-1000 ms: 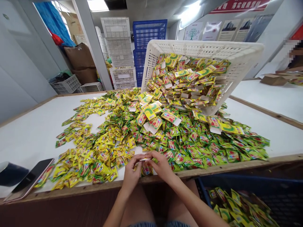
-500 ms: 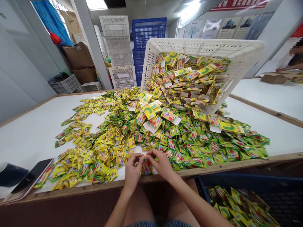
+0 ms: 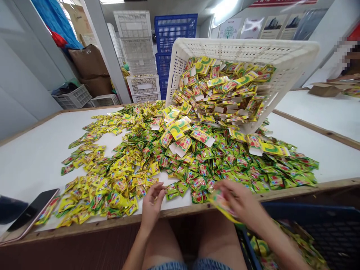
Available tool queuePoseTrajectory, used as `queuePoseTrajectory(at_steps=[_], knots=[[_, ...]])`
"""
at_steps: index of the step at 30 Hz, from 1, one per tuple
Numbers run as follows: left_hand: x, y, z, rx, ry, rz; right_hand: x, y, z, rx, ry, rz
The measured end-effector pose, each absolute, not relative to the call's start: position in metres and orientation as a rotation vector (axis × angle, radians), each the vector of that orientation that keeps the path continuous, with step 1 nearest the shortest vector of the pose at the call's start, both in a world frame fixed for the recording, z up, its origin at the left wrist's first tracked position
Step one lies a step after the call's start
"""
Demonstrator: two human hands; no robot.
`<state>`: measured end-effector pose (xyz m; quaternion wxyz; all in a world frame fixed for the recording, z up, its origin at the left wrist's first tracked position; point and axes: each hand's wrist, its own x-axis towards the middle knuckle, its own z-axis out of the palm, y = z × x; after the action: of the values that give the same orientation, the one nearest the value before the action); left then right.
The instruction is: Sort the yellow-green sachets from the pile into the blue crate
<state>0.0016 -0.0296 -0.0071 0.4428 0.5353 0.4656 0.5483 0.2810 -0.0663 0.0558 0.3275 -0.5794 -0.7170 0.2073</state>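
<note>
A wide heap of small yellow and green sachets point(image 3: 180, 165) covers the white table point(image 3: 33, 161). A white mesh crate point(image 3: 281, 63) lies tipped on its side at the back, spilling yellow folded card packets point(image 3: 219, 93). My left hand point(image 3: 152, 202) rests at the table's near edge, fingers loosely curled, touching the sachets and holding nothing I can make out. My right hand point(image 3: 242, 202) is out to the right over the table's edge, gripping a filled yellow packet point(image 3: 222, 204), blurred by motion, above the blue crate point(image 3: 323, 228).
A phone point(image 3: 30, 212) lies at the table's near left corner. The blue crate on the floor at my right holds several finished packets. Stacked white and blue crates point(image 3: 157, 45) stand behind the table. A second table point(image 3: 320, 112) lies to the right, with a person at its far end.
Both hands were together at the table's edge working one packet. My right hand has swung right with the packet toward the blue crate; my left hand stays put with its fingers loosened.
</note>
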Motion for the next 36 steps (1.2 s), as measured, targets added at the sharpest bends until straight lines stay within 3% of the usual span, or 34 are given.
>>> queuePoseTrajectory(at_steps=[4, 10, 15, 19, 24, 29, 31, 36], knots=[[0.010, -0.026, -0.005, 1.435, 1.222, 1.271, 0.359, -0.074, 0.080, -1.872, -1.926, 0.391], [0.012, -0.032, -0.002, 1.571, 1.294, 1.303, 0.307, 0.018, 0.087, -1.520, -1.521, 0.805], [0.000, -0.034, -0.012, 1.389, 1.307, 1.406, 0.268, 0.101, 0.082, -1.438, -1.345, 0.774], [-0.001, -0.031, -0.013, 1.252, 1.253, 1.577, 0.261, 0.099, 0.084, -1.412, -1.289, 0.631], [0.008, -0.029, -0.005, 1.344, 1.223, 1.760, 0.219, 0.029, 0.085, -1.156, -1.877, 0.360], [0.000, -0.029, -0.005, 1.405, 1.317, 1.323, 0.161, -0.005, 0.082, -0.770, -2.296, 0.472], [-0.012, -0.029, -0.005, 1.269, 1.409, 1.325, 0.147, 0.000, 0.075, -0.874, -2.157, 0.482], [-0.041, -0.030, -0.007, 0.889, 1.437, 1.739, 0.111, 0.012, 0.028, -1.487, -2.134, 0.418]])
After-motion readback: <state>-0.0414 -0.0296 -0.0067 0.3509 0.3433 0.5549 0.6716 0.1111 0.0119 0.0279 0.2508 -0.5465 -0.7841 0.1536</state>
